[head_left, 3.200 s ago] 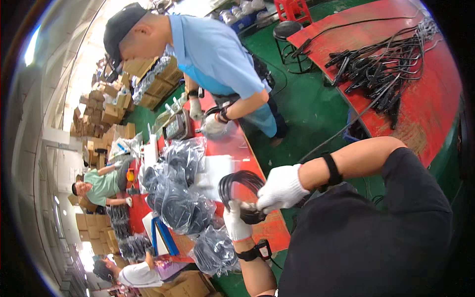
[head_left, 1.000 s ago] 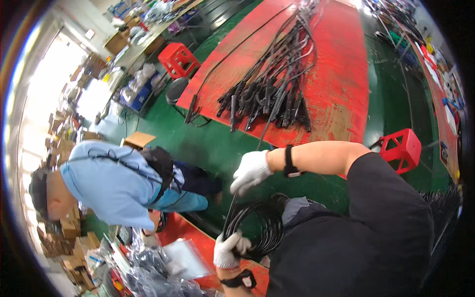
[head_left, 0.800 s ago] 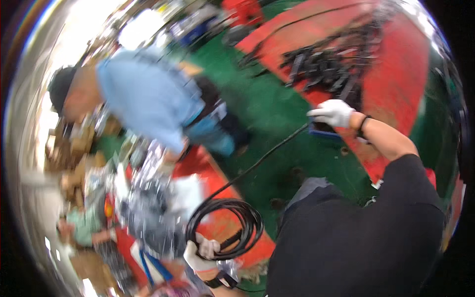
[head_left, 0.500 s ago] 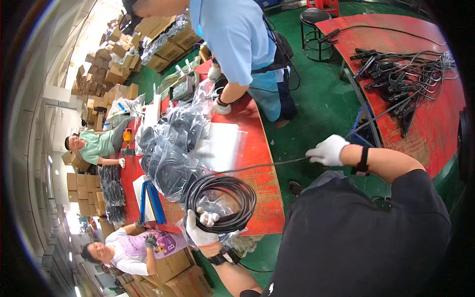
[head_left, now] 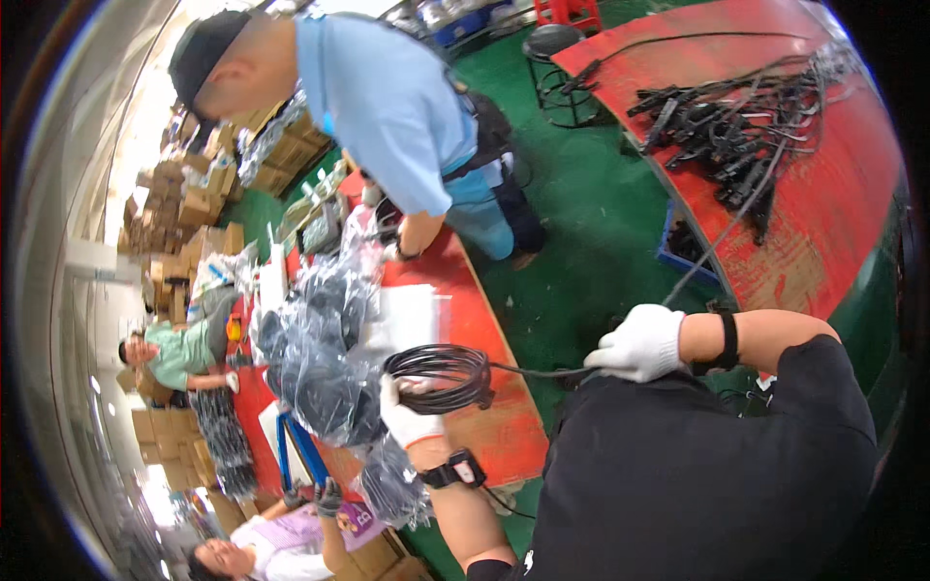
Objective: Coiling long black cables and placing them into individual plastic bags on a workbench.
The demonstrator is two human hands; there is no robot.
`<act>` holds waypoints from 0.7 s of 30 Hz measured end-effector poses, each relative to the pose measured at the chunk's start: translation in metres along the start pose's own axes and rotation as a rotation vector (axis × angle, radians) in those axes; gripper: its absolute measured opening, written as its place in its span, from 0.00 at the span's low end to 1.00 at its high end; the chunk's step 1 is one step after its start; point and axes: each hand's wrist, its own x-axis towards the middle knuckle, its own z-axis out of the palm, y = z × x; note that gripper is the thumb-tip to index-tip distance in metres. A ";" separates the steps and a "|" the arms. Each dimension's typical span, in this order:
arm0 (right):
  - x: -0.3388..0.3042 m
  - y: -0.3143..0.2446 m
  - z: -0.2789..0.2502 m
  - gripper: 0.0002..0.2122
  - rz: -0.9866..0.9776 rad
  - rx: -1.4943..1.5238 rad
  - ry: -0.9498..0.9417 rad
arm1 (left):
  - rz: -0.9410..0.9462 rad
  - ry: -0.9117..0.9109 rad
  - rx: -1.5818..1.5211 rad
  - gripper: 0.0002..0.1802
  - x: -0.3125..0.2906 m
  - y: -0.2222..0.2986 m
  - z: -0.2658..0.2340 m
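Black coil [head_left: 472, 381] held by left fingers [head_left: 391, 398], strand [head_left: 542, 372] by right fingers [head_left: 612, 358]; purple apron [head_left: 351, 528] lettered.

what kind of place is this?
Likely a cable assembly or packing workshop: the left hand holds a coil of black cable, dark coils in clear bags lie on a red table, and cardboard boxes are stacked beyond.

The left hand [head_left: 409, 416] held a black cable coil [head_left: 446, 376] over the left red surface [head_left: 509, 426]; the right hand [head_left: 639, 344] gripped its outstretched strand [head_left: 538, 372]. Dark cables [head_left: 722, 136] lay on the right surface [head_left: 809, 247].
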 end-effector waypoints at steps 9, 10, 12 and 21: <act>0.067 0.016 -0.053 0.10 -0.196 -0.113 0.333 | -0.285 -0.685 0.374 0.51 -0.040 -0.132 0.124; 0.070 0.029 -0.058 0.12 -0.214 -0.131 0.364 | -0.320 -0.633 0.461 0.58 -0.041 -0.138 0.122; 0.072 0.058 -0.068 0.14 -0.189 -0.042 0.347 | -0.354 -0.798 0.553 0.33 -0.039 -0.146 0.121; 0.037 0.184 -0.036 0.19 0.180 0.104 0.169 | -0.357 -0.477 0.043 0.11 -0.096 -0.077 0.098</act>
